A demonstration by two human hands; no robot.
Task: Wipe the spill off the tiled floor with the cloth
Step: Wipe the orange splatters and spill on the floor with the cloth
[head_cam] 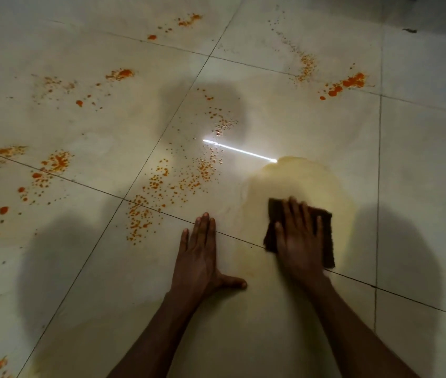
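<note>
right hand (299, 238) pressed flat, fingers spread, on a brown cloth (325, 222); left hand (198, 257) splayed on the orange-spattered tiled floor (421, 165).

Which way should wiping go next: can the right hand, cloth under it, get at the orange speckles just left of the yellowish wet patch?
Probably yes: from the right hand on the dark brown cloth, bare tile leads to the orange speckles.

left hand (201, 257) flat, right hand (298, 236) apparently pressing flat
</note>
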